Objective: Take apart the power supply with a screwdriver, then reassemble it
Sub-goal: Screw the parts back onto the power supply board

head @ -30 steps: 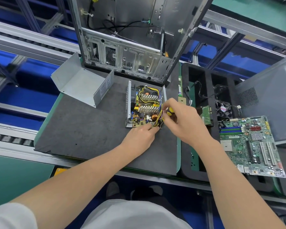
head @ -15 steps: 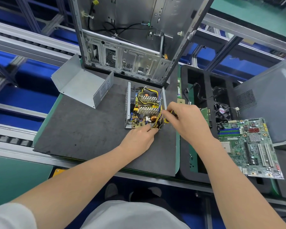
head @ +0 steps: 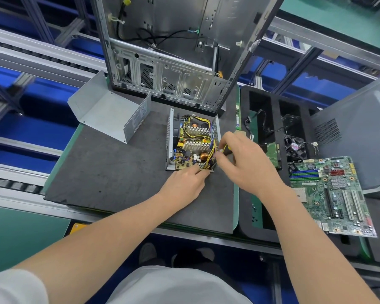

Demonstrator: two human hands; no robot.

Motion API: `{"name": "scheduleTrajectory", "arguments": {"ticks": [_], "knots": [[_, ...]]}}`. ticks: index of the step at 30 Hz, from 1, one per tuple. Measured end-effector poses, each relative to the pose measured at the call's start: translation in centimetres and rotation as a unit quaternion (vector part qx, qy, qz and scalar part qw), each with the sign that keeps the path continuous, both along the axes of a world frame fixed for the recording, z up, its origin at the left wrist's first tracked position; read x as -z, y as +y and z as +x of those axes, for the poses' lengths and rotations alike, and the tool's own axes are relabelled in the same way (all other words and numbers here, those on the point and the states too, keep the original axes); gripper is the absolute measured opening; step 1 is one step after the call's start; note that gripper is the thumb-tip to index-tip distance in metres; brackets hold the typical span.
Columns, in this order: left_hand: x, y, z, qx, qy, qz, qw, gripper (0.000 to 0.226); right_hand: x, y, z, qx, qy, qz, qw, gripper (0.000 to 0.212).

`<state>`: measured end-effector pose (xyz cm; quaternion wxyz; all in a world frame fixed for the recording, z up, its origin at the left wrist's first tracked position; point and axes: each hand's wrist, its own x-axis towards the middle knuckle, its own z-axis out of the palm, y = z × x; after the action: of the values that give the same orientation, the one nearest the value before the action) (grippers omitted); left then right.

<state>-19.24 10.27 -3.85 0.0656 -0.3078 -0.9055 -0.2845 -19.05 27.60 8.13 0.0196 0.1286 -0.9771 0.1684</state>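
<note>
The open power supply (head: 191,143) lies on the grey mat (head: 119,172), its circuit board, heatsinks and yellow wires exposed. Its bent metal cover (head: 110,110) sits apart at the back left. My left hand (head: 184,183) grips the supply's near edge, fingertips at the near right corner. My right hand (head: 246,159) holds a yellow-and-black screwdriver (head: 225,150) over that same corner. The tip is hidden among wires and fingers.
An empty computer case (head: 173,51) stands upright just behind the supply. To the right, a black foam tray (head: 246,205) holds a fan (head: 294,148) and cables. A green motherboard (head: 329,194) lies on its right part, a grey side panel (head: 360,132) behind it.
My right hand has shifted slightly on the screwdriver at the supply's near right corner. My left hand has stayed at the near edge.
</note>
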Motion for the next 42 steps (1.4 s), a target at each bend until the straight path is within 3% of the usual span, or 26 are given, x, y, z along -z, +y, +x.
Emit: {"name": "scheduleTrajectory", "arguments": {"ticks": [1, 3, 9, 12, 15, 19, 24, 27, 29, 32, 35, 38, 42], "knots": [[0.1, 0.0, 0.0, -0.001, -0.001, -0.002, 1.000, 0.025, -0.1, 0.2, -0.1, -0.015, -0.020, -0.017, 1.000, 0.007], [0.1, 0.1, 0.0, -0.001, -0.008, -0.007, 1.000, 0.028, -0.2, 0.3, -0.2, -0.031, -0.048, -0.024, 0.998, 0.011], [-0.1, 0.0, 0.0, 0.006, -0.001, -0.020, 1.000, 0.031, 0.2, 0.0, -0.2, 0.036, 0.044, 0.040, 0.998, 0.033], [0.1, 0.1, -0.1, 0.003, 0.000, -0.024, 1.000, 0.030, 0.5, -0.1, 0.0, -0.010, -0.029, -0.039, 0.999, 0.006], [0.4, 0.1, -0.1, 0.007, 0.002, -0.024, 1.000, 0.028, 0.9, -0.1, 0.0, -0.016, -0.028, -0.016, 0.999, 0.007], [0.7, 0.1, -0.1, 0.012, 0.016, -0.012, 1.000, 0.031, 0.8, -0.3, -0.2, 0.055, 0.028, 0.008, 0.998, 0.034], [1.1, 0.2, -0.2, 0.014, 0.020, 0.007, 1.000, 0.030, 0.4, -0.2, -0.2, -0.016, -0.040, -0.038, 0.998, 0.007], [1.0, -0.1, -0.3, 0.008, -0.032, 0.070, 0.997, 0.024, 0.2, -0.2, -0.7, 0.011, -0.013, 0.010, 1.000, 0.024], [0.5, -0.4, -0.4, -0.019, -0.088, 0.158, 0.983, 0.020, 0.1, -0.2, -1.1, 0.051, 0.010, 0.023, 0.998, 0.039], [-1.6, -0.1, -0.9, -0.055, -0.139, 0.264, 0.953, 0.034, 0.2, -0.6, -1.6, 0.087, 0.018, 0.054, 0.995, 0.055], [-3.9, 0.4, -2.4, -0.006, -0.199, 0.258, 0.945, 0.049, 0.2, -1.1, -1.6, 0.107, 0.037, 0.088, 0.990, 0.064], [-5.4, 0.8, -4.2, -0.001, -0.226, 0.247, 0.942, 0.036, 0.0, -1.2, -1.6, 0.120, 0.054, 0.110, 0.985, 0.069], [-5.8, 0.9, -6.4, 0.045, -0.257, 0.218, 0.940, 0.030, -1.2, -0.7, -1.6, 0.095, 0.010, 0.105, 0.990, 0.068]]}}
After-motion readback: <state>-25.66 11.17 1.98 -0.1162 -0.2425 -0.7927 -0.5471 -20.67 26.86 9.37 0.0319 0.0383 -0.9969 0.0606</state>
